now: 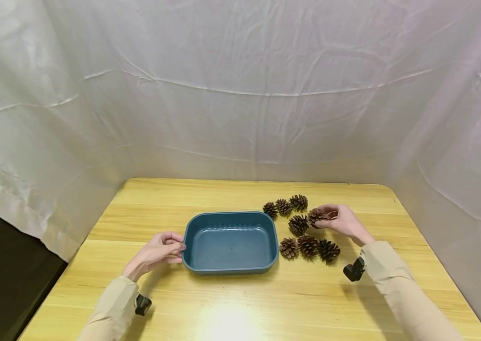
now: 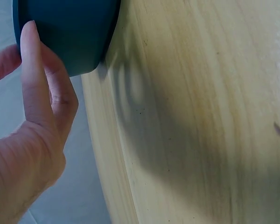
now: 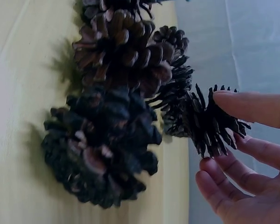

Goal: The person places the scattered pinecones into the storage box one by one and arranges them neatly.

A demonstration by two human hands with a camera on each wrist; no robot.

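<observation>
Toward the worktop (image 1: pixel 146 196)'s right edge, the right grip (image 1: pixel 342 221) pinches a pine cone (image 1: pixel 316 216), likely light, stiff, prickly; best held round its middle. The left grip (image 1: pixel 158 251) holds a tray (image 1: pixel 232 272).

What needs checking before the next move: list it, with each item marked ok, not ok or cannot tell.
1. Blue container upright, opening up: ok.
2. Container free of pinecones, with room inside: ok.
3. Left hand at the container: ok, its fingers touch the left end; how firm the hold is, cannot tell.
4. Right hand on its pinecone: ok, held between thumb and fingers.
5. Held pinecone clear of its neighbours: cannot tell, they overlap in the head and right wrist views.
6. Seven other pinecones outside the container, to its right: ok.
</observation>
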